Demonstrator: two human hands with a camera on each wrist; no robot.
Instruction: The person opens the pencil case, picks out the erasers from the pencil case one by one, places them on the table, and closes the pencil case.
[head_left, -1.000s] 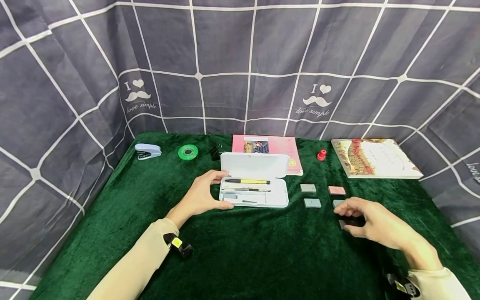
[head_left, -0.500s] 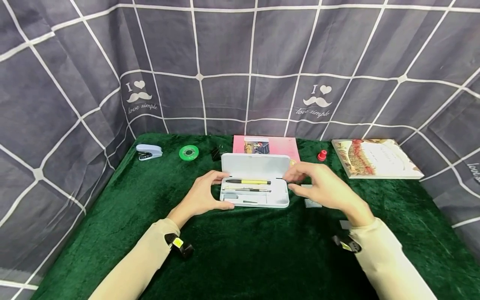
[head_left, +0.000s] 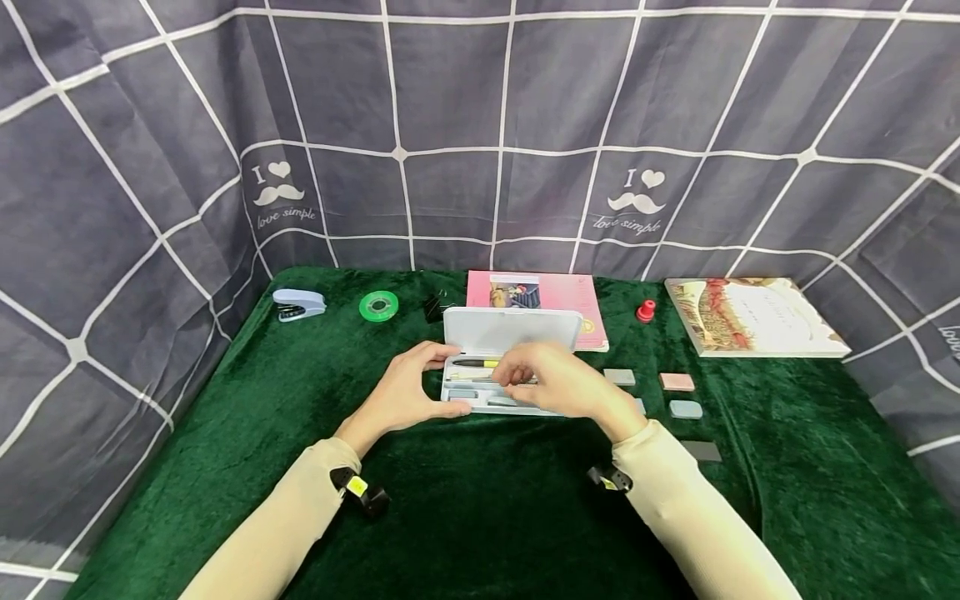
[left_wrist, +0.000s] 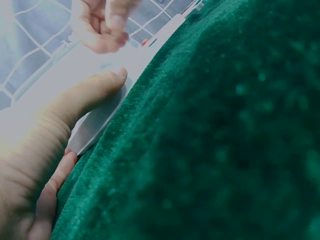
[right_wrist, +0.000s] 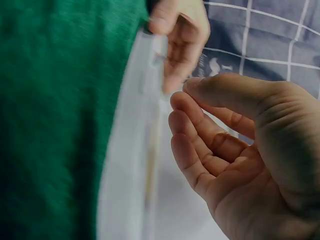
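Note:
A white pencil case [head_left: 512, 327] lies open on the green cloth, lid raised at the back. My left hand [head_left: 401, 387] grips its left end, with the thumb at the front edge and fingers behind. Inside are a yellow-and-black pen [head_left: 472, 363] and other slim writing tools, partly hidden. My right hand [head_left: 558, 379] hovers over the case's right half, fingers loosely bent. In the right wrist view, nothing shows between its fingertips. To the right lie small eraser-like blocks: a pale grey block [head_left: 619, 377], a pink block [head_left: 677, 382], a light blue block [head_left: 686, 409] and a dark grey block [head_left: 701, 451].
Along the back are a stapler [head_left: 300, 303], a green tape roll [head_left: 378, 306], black binder clips [head_left: 435, 307], a pink booklet [head_left: 573, 292] and a small red object [head_left: 646, 311]. A thick book [head_left: 753, 317] lies at the back right, before a grey checked curtain [head_left: 450, 100].
My right hand has moved left from the blocks to above the pencil case, uncovering the light blue and dark grey blocks. My left hand keeps its grip on the case.

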